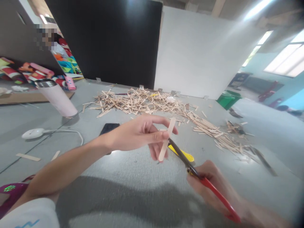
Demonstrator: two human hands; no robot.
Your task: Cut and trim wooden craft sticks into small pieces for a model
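Observation:
Between thumb and fingers, my left hand (140, 133) pinches a flat wooden craft stick (163, 150), which is tilted with its upper end leaning right. My right hand (207, 182), slightly blurred, is closed around red-handled scissors (219, 196). Their dark blades point up and left, and the tips reach the stick by my left thumb; whether they touch it I cannot tell. On the table below the blades lies a yellow object (188, 156), partly hidden by the left hand and the scissors. A black phone-like slab (109, 127) lies behind my left forearm.
A heap of craft sticks (140, 101) spreads along the back of the grey table, trailing right. Behind it stand a black panel (114, 41) and a white panel (197, 50). At left are a pale bottle (58, 99) and a white corded device (33, 133). A green bin (228, 99) stands beyond.

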